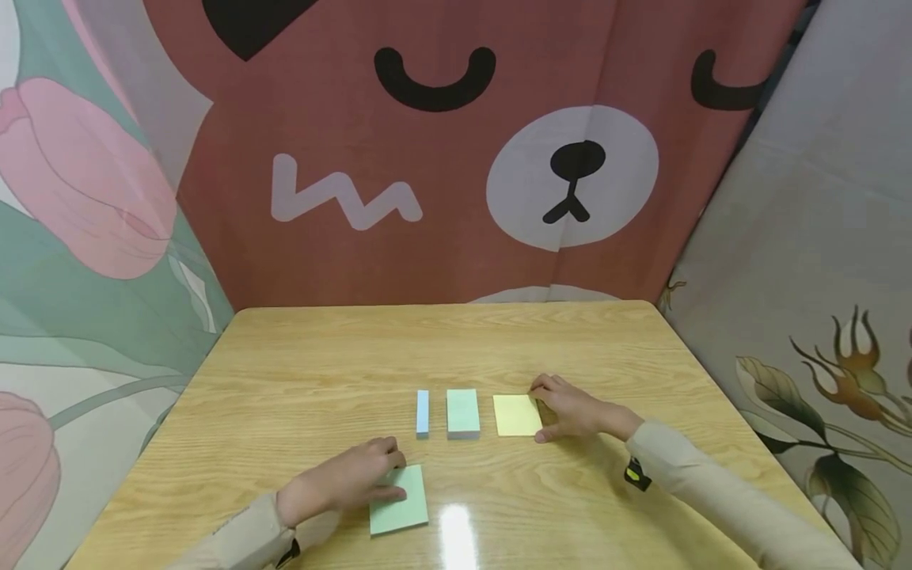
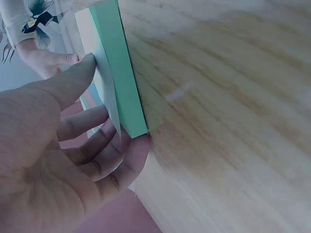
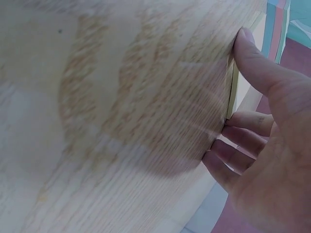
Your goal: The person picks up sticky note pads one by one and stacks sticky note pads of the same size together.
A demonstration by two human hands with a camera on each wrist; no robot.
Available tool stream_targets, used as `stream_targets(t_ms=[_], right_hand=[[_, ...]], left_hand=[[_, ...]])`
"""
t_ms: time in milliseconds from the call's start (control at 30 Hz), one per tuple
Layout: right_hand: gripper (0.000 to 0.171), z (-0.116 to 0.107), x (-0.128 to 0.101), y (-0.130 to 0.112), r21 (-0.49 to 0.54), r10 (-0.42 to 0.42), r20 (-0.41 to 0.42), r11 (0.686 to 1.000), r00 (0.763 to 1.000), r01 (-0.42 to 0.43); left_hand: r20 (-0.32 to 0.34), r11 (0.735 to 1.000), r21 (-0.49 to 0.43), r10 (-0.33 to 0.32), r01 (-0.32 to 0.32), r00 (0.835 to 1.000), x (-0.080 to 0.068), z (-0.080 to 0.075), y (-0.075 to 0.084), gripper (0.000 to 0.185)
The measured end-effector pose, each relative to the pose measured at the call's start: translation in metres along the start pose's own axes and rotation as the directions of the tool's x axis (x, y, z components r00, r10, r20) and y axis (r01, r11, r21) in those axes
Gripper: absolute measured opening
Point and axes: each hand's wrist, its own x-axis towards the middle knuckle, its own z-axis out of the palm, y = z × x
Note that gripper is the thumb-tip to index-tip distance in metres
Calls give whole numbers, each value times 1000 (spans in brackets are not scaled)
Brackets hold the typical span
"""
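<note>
My left hand (image 1: 349, 479) is at the left side of a large green sticky note pad (image 1: 406, 507) lying on the table near the front. In the left wrist view its thumb lies on the pad's top sheet (image 2: 103, 73), which bows away from the pad beneath, and the fingers curl at the pad's end. Farther right, my right hand (image 1: 573, 408) holds a thin yellow sticky note pad (image 1: 516, 416) by its right side. The right wrist view has the thumb at one corner of the yellow pad (image 3: 233, 92) and the index fingertip at the other.
Left of the yellow pad stand a thick pale green sticky note pad (image 1: 463, 412) and a narrow blue sticky note pad (image 1: 423, 412), in a row with gaps between. The wooden table (image 1: 321, 356) ends at a printed brown bear curtain (image 1: 321, 269).
</note>
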Motion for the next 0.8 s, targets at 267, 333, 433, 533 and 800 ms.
stream_targets(t_ms=[267,333,433,533,800], right_hand=[[73,1,-1,1,-10,-7,-6,1000,1000,7],[73,1,-1,0,-3,-7,-7,1000,1000,7],[73,1,-1,1,5,1,-1,1000,1000,-1],[74,2,-1,1,13,10,10,1000,1000,-10],[75,4,1,5,-11,9,12,1000,1000,-9]], left_hand=[[22,999,-49,6,-5,1000,1,0,-2,48],[14,999,-51,15,-14,1000,0,0,-3,49],[-7,998,-60,35,-35,999,0,1,-3,48],[-25,995,-78,53,-55,998,0,1,-3,47],[-33,987,-153,53,-57,998,5,2,-7,39]])
